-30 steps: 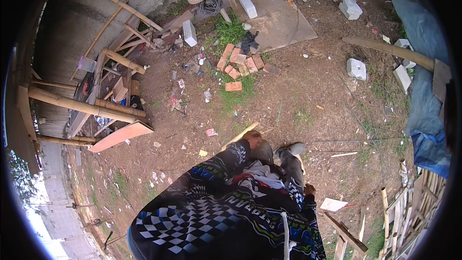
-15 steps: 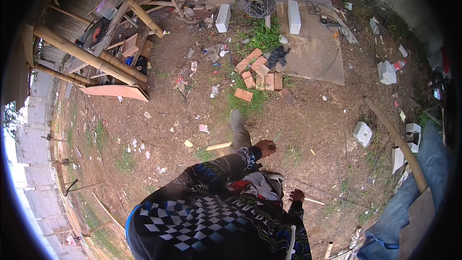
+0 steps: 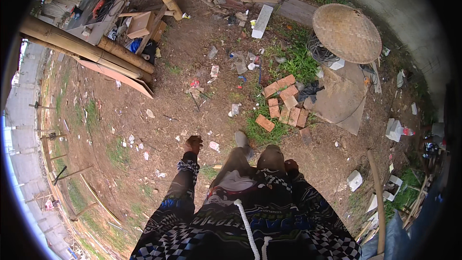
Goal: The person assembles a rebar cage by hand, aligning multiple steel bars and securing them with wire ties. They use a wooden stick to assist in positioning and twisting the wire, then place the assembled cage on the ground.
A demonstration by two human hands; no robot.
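Two hands hang empty beside the walking legs. Left hand point(image 3: 193, 143) swings loosely curled over bare dirt, holding nothing; right hand point(image 3: 290, 165), by the thigh, is too hidden to tell its fingers. Red bricks point(image 3: 282, 107) lie ahead, apart from both hands; I'd judge careful footing among litter matters most.

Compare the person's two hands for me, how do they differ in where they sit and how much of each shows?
The left hand swings out from the body over bare dirt, while the right hand stays tucked against the hip. The left hand shows whole, loosely curled; the right hand is only partly visible beside the trouser leg. Both are bare, hold nothing, and emerge from patterned dark sleeves.
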